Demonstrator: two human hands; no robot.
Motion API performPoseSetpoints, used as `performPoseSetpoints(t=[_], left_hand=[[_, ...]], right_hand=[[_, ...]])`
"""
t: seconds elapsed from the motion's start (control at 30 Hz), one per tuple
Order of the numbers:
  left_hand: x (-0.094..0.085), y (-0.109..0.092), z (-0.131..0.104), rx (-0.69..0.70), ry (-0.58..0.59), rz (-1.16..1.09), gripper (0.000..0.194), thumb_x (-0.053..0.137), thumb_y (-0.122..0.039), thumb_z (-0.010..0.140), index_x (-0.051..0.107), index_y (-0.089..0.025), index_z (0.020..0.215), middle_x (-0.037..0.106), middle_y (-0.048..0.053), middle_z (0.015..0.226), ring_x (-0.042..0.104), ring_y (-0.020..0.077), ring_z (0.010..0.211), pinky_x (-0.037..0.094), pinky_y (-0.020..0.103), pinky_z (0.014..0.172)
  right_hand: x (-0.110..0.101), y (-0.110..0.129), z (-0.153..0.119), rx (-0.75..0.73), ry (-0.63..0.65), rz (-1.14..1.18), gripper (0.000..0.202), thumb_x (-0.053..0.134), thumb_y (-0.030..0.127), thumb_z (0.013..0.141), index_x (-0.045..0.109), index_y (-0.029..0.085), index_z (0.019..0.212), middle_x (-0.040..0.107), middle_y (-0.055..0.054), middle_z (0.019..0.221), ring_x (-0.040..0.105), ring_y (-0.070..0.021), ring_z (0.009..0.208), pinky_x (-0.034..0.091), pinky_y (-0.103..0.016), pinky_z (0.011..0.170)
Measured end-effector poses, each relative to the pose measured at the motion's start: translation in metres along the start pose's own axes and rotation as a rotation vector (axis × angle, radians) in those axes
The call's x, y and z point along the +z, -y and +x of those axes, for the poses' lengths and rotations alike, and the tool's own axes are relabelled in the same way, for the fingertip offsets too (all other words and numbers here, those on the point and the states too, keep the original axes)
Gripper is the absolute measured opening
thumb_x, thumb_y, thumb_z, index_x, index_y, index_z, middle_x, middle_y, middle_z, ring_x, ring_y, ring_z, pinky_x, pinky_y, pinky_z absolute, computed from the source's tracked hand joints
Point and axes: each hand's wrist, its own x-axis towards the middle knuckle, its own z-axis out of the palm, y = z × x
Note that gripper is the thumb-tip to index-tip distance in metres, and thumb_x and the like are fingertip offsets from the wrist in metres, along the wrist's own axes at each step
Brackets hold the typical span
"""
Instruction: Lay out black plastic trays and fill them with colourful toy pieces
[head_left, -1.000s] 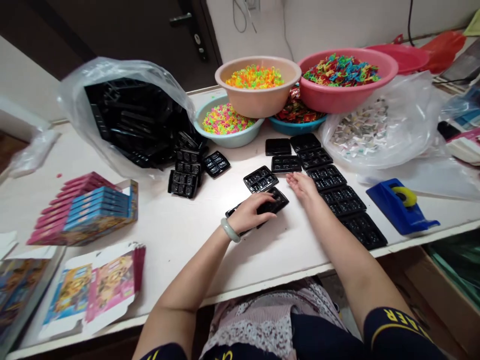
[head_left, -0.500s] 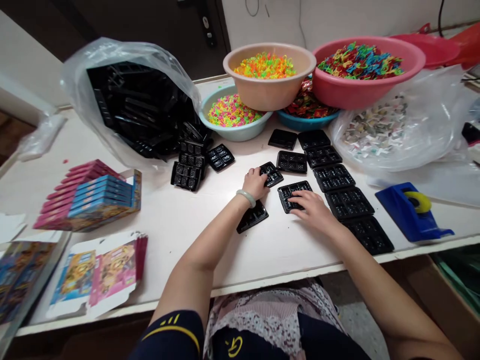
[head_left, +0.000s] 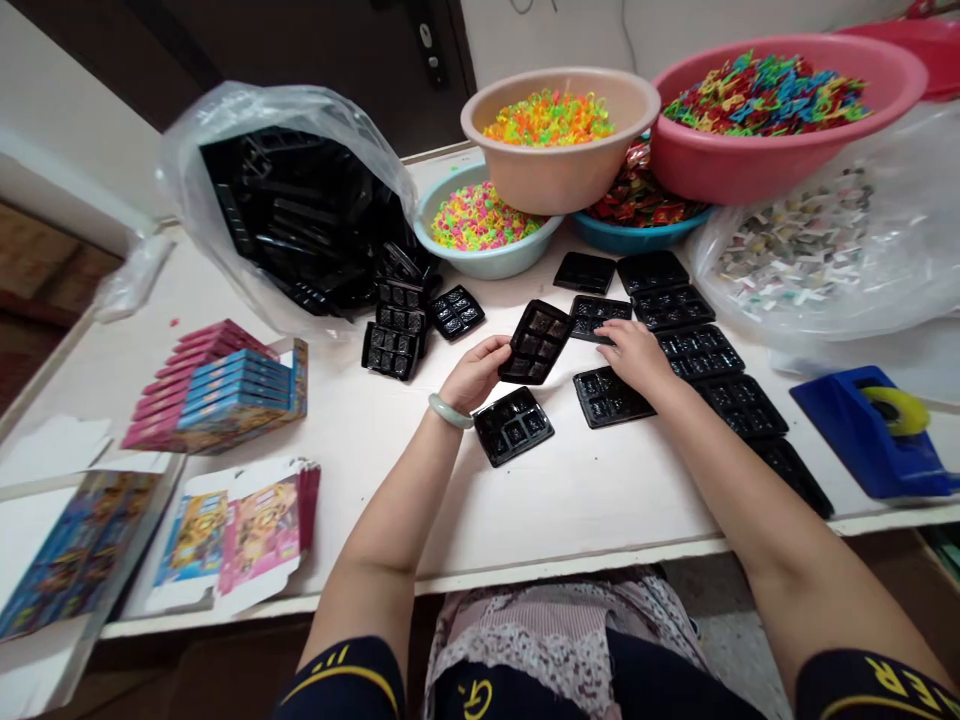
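My left hand (head_left: 474,372), with a pale bangle on its wrist, pinches the edge of a black plastic tray (head_left: 538,342), lifted and tilted above the table. Below it, a second black compartment tray (head_left: 514,426) lies flat. My right hand (head_left: 636,355) reaches over the trays on the right, fingers apart and stretched out. Its fingertips are at the near edge of another black tray (head_left: 598,314); whether they touch it I cannot tell. Under that hand's wrist lies one more black tray (head_left: 609,396). A column of black trays (head_left: 701,350) runs along the right.
A clear bag (head_left: 300,215) full of black trays leans at the back left. Basins, including a peach one (head_left: 559,165) and a red one (head_left: 787,150), hold small colourful pieces. A blue tape dispenser (head_left: 862,430) stands right; printed boxes (head_left: 225,390) sit left.
My left hand has raised a tray off the table and tilted it up. My right hand has moved up and away from the nearer tray. The camera view has shifted slightly.
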Motion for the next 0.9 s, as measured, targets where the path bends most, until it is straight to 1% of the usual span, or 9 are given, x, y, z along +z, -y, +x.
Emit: performPoseSetpoints(t=[0.1, 0.13, 0.27, 0.33, 0.4, 0.53, 0.73, 0.83, 0.9], left_hand=[[0.008, -0.001, -0.012, 0.080, 0.079, 0.131, 0.030, 0.076, -0.042, 0.074, 0.067, -0.019, 0.091, 0.069, 0.003, 0.092, 0.064, 0.0157, 0.083, 0.050, 0.030, 0.080], [0.012, -0.002, -0.017, 0.102, 0.171, 0.228, 0.027, 0.074, -0.040, 0.076, 0.068, -0.019, 0.092, 0.069, 0.004, 0.099, 0.065, 0.0180, 0.091, 0.050, 0.033, 0.085], [0.042, 0.009, -0.041, 0.164, 0.699, 0.629, 0.022, 0.068, -0.035, 0.082, 0.069, -0.019, 0.099, 0.065, 0.012, 0.120, 0.061, 0.0234, 0.112, 0.046, 0.040, 0.100], [0.063, 0.024, -0.051, 0.238, 0.834, 0.799, 0.025, 0.065, -0.037, 0.084, 0.068, -0.018, 0.101, 0.065, 0.014, 0.119, 0.061, 0.0234, 0.110, 0.047, 0.040, 0.098], [0.082, 0.044, -0.058, 0.323, 0.850, 0.990, 0.028, 0.064, -0.038, 0.085, 0.067, -0.017, 0.102, 0.063, 0.015, 0.120, 0.060, 0.0250, 0.108, 0.047, 0.041, 0.095], [0.109, 0.073, -0.062, 0.408, 0.773, 1.348, 0.032, 0.062, -0.039, 0.085, 0.064, -0.015, 0.106, 0.059, 0.015, 0.125, 0.056, 0.0274, 0.104, 0.046, 0.043, 0.089], [0.123, 0.089, -0.050, 0.461, 0.622, 1.566, 0.031, 0.058, -0.035, 0.088, 0.061, -0.013, 0.111, 0.053, 0.018, 0.132, 0.052, 0.0288, 0.105, 0.045, 0.045, 0.087], [0.126, 0.096, -0.042, 0.512, 0.548, 1.633, 0.028, 0.052, -0.028, 0.091, 0.060, -0.014, 0.114, 0.052, 0.018, 0.135, 0.052, 0.0291, 0.108, 0.043, 0.045, 0.090], [0.128, 0.100, -0.037, 0.537, 0.510, 1.669, 0.027, 0.047, -0.024, 0.093, 0.060, -0.014, 0.114, 0.053, 0.017, 0.135, 0.052, 0.0289, 0.110, 0.043, 0.045, 0.091]], right_hand=[[0.007, -0.006, 0.015, 0.000, 0.088, -0.121, 0.031, 0.060, 0.019, 0.082, 0.070, 0.019, 0.112, 0.058, -0.011, 0.131, 0.046, -0.0339, 0.123, 0.039, -0.054, 0.104], [0.008, -0.008, 0.016, -0.024, 0.117, -0.135, 0.031, 0.060, 0.019, 0.083, 0.070, 0.020, 0.112, 0.059, -0.011, 0.131, 0.046, -0.0331, 0.123, 0.039, -0.053, 0.104], [0.007, -0.019, 0.018, -0.132, 0.173, -0.127, 0.034, 0.053, 0.015, 0.086, 0.068, 0.023, 0.116, 0.059, -0.007, 0.131, 0.047, -0.0291, 0.124, 0.039, -0.050, 0.106], [0.005, -0.026, 0.022, -0.156, 0.185, -0.115, 0.036, 0.050, 0.013, 0.087, 0.067, 0.022, 0.118, 0.059, -0.007, 0.132, 0.045, -0.0277, 0.128, 0.038, -0.049, 0.107], [0.004, -0.033, 0.030, -0.165, 0.201, -0.104, 0.037, 0.048, 0.011, 0.087, 0.067, 0.020, 0.118, 0.058, -0.008, 0.134, 0.043, -0.0267, 0.131, 0.037, -0.048, 0.109], [0.003, -0.044, 0.046, -0.174, 0.247, -0.079, 0.043, 0.043, 0.002, 0.083, 0.068, 0.018, 0.116, 0.057, -0.009, 0.134, 0.042, -0.0247, 0.133, 0.036, -0.046, 0.112], [0.000, -0.049, 0.059, -0.213, 0.223, -0.064, 0.042, 0.039, 0.001, 0.083, 0.069, 0.017, 0.109, 0.062, -0.009, 0.124, 0.047, -0.0224, 0.127, 0.037, -0.043, 0.111], [-0.001, -0.047, 0.072, -0.201, 0.161, -0.062, 0.041, 0.039, 0.007, 0.086, 0.064, 0.017, 0.117, 0.061, -0.010, 0.123, 0.049, -0.0233, 0.122, 0.038, -0.043, 0.109], [0.001, -0.043, 0.086, -0.173, 0.145, -0.071, 0.044, 0.041, 0.011, 0.087, 0.058, 0.015, 0.127, 0.058, -0.011, 0.130, 0.046, -0.0258, 0.126, 0.037, -0.046, 0.110]])
